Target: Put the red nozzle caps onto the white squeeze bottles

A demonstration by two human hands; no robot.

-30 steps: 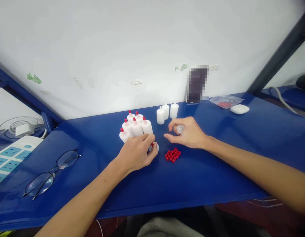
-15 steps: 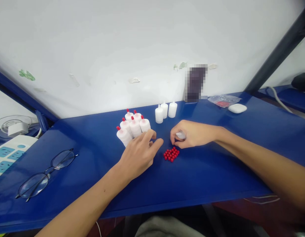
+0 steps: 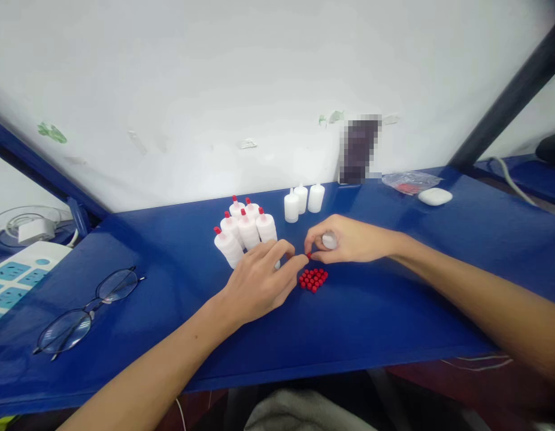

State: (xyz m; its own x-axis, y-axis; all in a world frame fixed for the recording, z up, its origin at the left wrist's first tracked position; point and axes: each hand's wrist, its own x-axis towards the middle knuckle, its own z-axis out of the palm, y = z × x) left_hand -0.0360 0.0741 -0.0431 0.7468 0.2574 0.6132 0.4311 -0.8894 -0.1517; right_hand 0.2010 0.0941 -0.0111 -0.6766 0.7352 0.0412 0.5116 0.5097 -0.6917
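Bottles (image 3: 247, 232) matt plastic; caps (image 3: 314, 280) smooth plastic; tabletop (image 3: 349, 317) glossy, smooth.

White bottle (image 3: 330, 240) partly hidden in my right hand (image 3: 346, 236), red cap (image 3: 309, 255) mostly covered, pale piece (image 3: 278, 264) behind my left hand (image 3: 261, 280) barely showing, dark shape (image 3: 358, 149) pixelated, power strip (image 3: 32, 276) cut off at left edge

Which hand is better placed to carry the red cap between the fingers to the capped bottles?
Probably the left hand: nearer the capped bottles, its fingers at the red cap; the right hand holds a whitish item.
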